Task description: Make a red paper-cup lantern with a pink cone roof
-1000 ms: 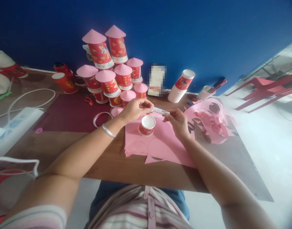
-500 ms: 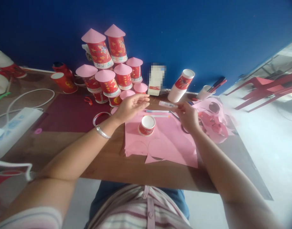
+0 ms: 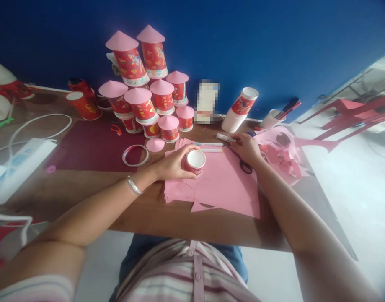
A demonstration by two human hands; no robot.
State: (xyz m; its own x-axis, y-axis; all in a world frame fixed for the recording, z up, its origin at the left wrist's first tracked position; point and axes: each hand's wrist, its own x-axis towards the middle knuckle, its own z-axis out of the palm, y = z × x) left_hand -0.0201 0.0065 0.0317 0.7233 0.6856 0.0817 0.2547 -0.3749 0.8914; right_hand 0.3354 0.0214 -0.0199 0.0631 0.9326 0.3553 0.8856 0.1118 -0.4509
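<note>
My left hand (image 3: 176, 164) is wrapped around the side of a short red paper cup (image 3: 196, 168), whose white round end faces up. Under the cup lie sheets of pink paper (image 3: 230, 184) with circles drawn and cut in them. At the back edge of the paper, my right hand (image 3: 246, 149) pinches a white glue stick (image 3: 225, 137) by one end, low over the table. Black-handled scissors (image 3: 245, 167) lie beside that hand, partly covered by it. Two pens (image 3: 208, 144) rest on the paper between the hands.
Red cups with pink cone roofs (image 3: 138, 105) are stacked at the back left. A tape-like ring (image 3: 135, 155) and a pink cone (image 3: 155, 145) lie left of the paper. Stacked cups (image 3: 239, 110), a pen holder (image 3: 272, 119) and pink scraps (image 3: 283, 159) stand or lie at right.
My left hand has come down and closed around the red paper cup. My right hand has shifted slightly right with the glue stick, which sits lower over the table.
</note>
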